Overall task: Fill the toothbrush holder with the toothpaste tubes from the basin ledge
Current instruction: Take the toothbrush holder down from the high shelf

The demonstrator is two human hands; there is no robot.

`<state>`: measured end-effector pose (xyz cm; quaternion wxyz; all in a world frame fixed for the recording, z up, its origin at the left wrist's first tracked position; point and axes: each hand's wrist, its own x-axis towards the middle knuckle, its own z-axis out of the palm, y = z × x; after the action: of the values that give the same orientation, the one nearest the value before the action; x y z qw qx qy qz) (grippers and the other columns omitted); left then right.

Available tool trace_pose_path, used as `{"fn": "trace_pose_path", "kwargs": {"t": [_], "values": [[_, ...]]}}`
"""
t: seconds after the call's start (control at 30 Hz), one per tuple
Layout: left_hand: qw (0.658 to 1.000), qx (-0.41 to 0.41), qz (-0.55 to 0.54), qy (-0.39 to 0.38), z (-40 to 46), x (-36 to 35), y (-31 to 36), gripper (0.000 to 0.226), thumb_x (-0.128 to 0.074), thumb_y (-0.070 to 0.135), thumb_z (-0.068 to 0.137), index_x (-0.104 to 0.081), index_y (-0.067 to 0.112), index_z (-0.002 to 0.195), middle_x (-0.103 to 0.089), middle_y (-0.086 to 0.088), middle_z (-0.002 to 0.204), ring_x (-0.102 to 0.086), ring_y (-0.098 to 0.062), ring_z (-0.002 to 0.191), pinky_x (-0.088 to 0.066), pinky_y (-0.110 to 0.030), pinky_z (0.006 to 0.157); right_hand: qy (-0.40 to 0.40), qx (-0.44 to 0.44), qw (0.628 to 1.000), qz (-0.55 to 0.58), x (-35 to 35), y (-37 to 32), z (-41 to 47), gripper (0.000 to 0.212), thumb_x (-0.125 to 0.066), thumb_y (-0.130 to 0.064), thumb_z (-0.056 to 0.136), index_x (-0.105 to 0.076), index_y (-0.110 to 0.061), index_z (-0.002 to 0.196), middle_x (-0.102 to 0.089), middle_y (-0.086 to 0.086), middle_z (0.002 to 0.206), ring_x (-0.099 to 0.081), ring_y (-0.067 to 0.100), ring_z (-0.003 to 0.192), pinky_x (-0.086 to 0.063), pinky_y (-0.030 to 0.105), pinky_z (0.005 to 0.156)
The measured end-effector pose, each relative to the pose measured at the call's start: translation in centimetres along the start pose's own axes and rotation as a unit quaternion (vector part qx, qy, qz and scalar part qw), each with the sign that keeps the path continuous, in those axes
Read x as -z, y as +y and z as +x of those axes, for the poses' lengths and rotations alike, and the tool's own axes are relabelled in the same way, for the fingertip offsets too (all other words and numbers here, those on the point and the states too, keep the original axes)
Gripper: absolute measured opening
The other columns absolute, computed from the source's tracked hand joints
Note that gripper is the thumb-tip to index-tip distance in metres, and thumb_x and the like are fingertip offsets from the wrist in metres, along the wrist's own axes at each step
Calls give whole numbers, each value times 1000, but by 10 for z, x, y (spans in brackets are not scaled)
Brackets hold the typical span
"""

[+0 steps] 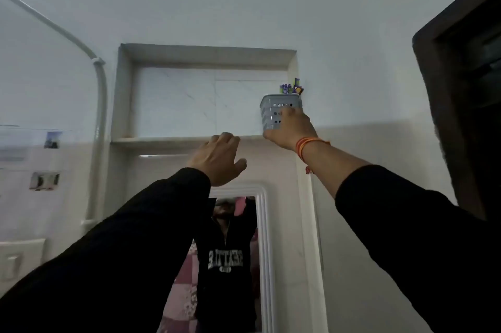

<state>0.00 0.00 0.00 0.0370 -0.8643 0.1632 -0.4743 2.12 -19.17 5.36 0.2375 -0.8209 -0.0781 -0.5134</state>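
Note:
A grey perforated toothbrush holder [273, 110] is at the right end of a recessed wall shelf [162, 140], high above a mirror. Purple and green brush heads [291, 87] stick out of its top. My right hand [291, 129] is wrapped around the holder's front and lower side. My left hand [219, 159] is raised just under the shelf's front edge, fingers curled and apart, holding nothing. No toothpaste tube or basin ledge is in view.
A white-framed mirror [263, 251] hangs below the shelf and reflects a person in a dark sweatshirt. A white pipe [100, 116] runs down the wall at the left. A dark door frame [444, 88] stands at the right. Wall fittings [44, 181] sit at far left.

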Motion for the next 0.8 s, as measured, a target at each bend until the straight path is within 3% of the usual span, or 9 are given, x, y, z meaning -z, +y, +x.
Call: {"fn": "trace_pose_path", "kwargs": {"t": [0.13, 0.27, 0.33, 0.47, 0.63, 0.8], "values": [[1000, 13, -5, -23, 47, -33, 3, 66, -50, 48, 94, -39, 10, 147, -38, -9, 155, -40, -30, 140, -39, -43, 110, -10, -50, 998, -30, -23, 21, 50, 89, -72, -50, 73, -35, -10, 143, -39, 13, 140, -46, 32, 125, -48, 41, 101], [999, 24, 13, -41, 78, -69, -1, 76, -50, 51, 95, -27, 10, 154, -23, -9, 165, -23, -29, 152, -29, -46, 120, 24, -92, 995, -14, -61, 41, 88, 103, -76, -57, 65, -31, -9, 145, -31, 12, 148, -46, 32, 126, -46, 44, 102], [998, 32, 34, -45, 84, -83, -8, 78, -49, 54, 94, -27, 10, 155, -16, -8, 168, -17, -28, 154, -25, -46, 121, 51, -104, 993, -3, -74, 47, 100, 114, -80, -61, 58, -30, -7, 146, -35, 12, 146, -48, 32, 124, -48, 44, 99], [997, 8, 74, -20, 85, -102, -21, 70, -48, 58, 93, -44, 13, 146, -14, -4, 167, -16, -26, 154, -27, -46, 121, 56, -152, 987, 22, -85, 46, 116, 128, -82, -68, 51, -26, -5, 147, -47, 13, 136, -54, 31, 119, -52, 44, 95], [998, -3, 47, -43, 83, -95, -28, 73, -51, 57, 92, -38, 14, 150, -9, -3, 169, -13, -24, 155, -27, -47, 122, 77, -181, 977, 88, -75, 42, 113, 115, -83, -67, 40, -43, -9, 131, -58, 7, 123, -61, 26, 108, -51, 35, 81], [999, 6, -10, -50, 69, -82, -30, 75, -55, 55, 92, -36, 13, 151, -20, -5, 167, -24, -26, 152, -33, -46, 118, 75, -182, 975, 102, -41, 25, 88, 117, -80, -71, 40, -43, -10, 132, -54, 8, 122, -58, 25, 99, -48, 34, 73]]}}
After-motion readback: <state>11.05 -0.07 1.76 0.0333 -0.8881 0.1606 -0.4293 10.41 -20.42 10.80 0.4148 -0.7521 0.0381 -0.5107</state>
